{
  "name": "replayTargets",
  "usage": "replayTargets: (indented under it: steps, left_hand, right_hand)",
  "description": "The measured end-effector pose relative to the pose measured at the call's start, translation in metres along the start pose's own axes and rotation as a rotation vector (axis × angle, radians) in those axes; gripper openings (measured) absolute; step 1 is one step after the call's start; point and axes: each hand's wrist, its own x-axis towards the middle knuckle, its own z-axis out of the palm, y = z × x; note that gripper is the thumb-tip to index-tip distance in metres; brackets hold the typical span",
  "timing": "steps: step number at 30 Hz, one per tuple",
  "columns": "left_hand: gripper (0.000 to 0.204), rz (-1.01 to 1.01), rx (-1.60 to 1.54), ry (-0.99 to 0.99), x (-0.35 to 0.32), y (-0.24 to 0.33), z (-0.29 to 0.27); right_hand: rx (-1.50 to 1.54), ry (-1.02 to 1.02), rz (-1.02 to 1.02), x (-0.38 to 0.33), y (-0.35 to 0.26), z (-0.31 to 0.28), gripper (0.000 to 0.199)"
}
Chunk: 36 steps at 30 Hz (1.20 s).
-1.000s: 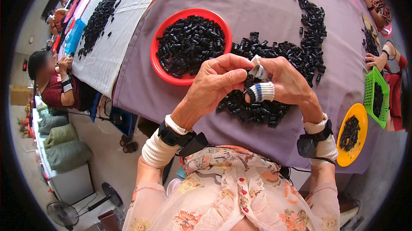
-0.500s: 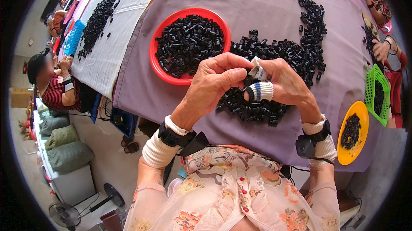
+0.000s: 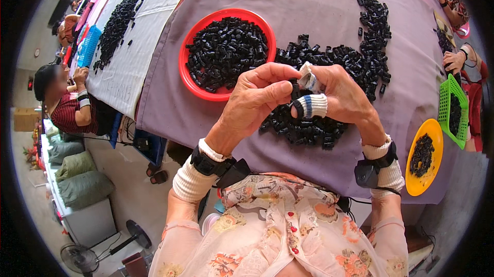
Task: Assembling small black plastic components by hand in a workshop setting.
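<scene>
Compared with a second ago, you show the black piece (image 3: pixel 295 90) more plainly between your left hand (image 3: pixel 246 103) and right hand (image 3: pixel 346 93), which have shifted slightly. On your right, a co-worker's hand (image 3: pixel 454 62) has moved by the green basket's (image 3: pixel 443 106) far end.

From afar I see the worktop (image 3: pixel 309 9) draped in mauve cloth (image 3: pixel 170 102). Loose black parts (image 3: pixel 309 129) lie heaped on it, right in front of me, and trail away in a band toward the far side. Just left of them I have a red basin (image 3: pixel 183 63), and near the right edge a yellow plate (image 3: pixel 419 188).
</scene>
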Motion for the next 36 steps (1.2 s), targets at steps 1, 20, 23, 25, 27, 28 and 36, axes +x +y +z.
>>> replayTargets:
  steps: [1,20,23,25,27,28,36]
  left_hand:
    - [0.022,-0.002,0.0,0.0,0.0,-0.0004,-0.0005]
    - [0.021,-0.009,-0.083,-0.033,0.0008,-0.0028,-0.0042]
    - [0.021,-0.007,-0.092,-0.04,0.0011,-0.0009,-0.0022]
    - [0.021,-0.01,-0.101,-0.052,0.0018,-0.0003,-0.0012]
    - [0.021,-0.023,-0.098,-0.045,0.0018,-0.0004,-0.0002]
    - [0.021,-0.022,-0.097,-0.046,0.0019,-0.0004,-0.0002]
    - [0.021,-0.002,-0.104,-0.011,0.0043,-0.005,-0.0023]
  right_hand:
    - [0.001,0.001,0.001,0.0006,-0.0013,-0.0008,0.039]
    - [-0.037,-0.06,-0.031,0.0012,-0.0005,0.0014,0.039]
    - [-0.036,-0.047,-0.03,0.001,-0.0044,0.0,0.037]
    - [-0.031,-0.026,-0.035,0.0011,-0.0044,-0.0007,0.037]
    - [-0.082,-0.007,-0.03,0.0015,-0.0023,-0.0012,0.036]
    - [-0.083,-0.006,-0.031,0.0017,-0.0034,-0.0017,0.036]
    - [-0.017,-0.043,-0.006,0.0008,-0.0006,-0.0002,0.033]
